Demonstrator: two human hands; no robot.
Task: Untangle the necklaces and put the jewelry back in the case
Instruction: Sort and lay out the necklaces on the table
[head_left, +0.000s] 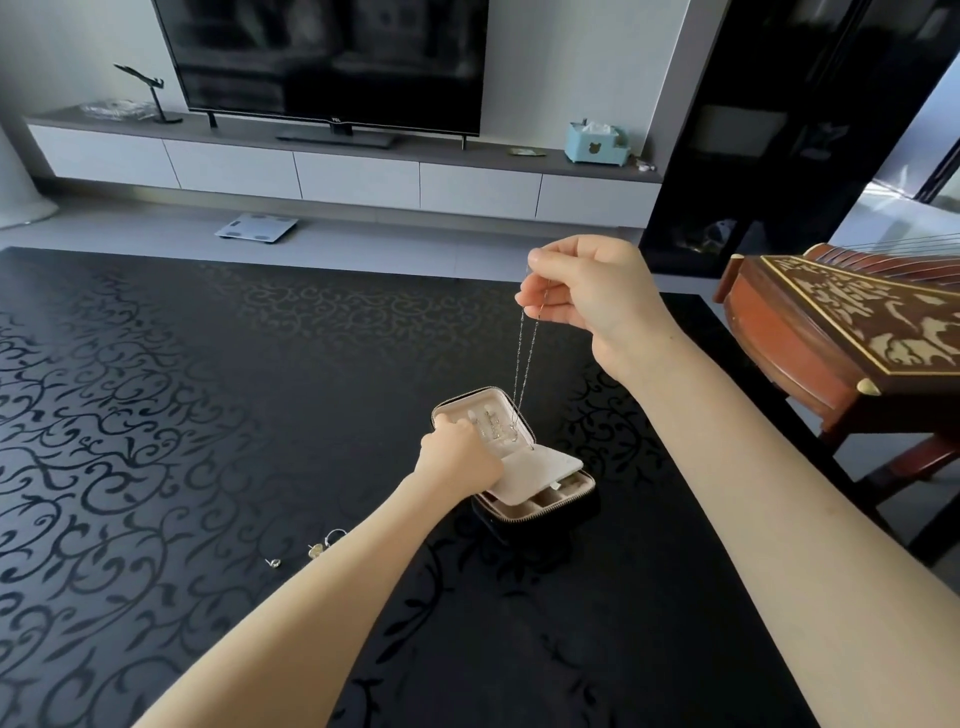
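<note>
Case (511, 457) contents partly hidden by left hand (460, 454) (fingers curled, pressing the lid interior). Right hand (582, 283) pinches necklace (524, 353), hanging into the open case.

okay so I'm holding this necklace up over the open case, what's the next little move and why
Probably lower the right hand slowly so the necklace settles into the lid of the case. The chain already hangs straight, its lower end at the lid, and the left hand is steadying that lid.
</note>
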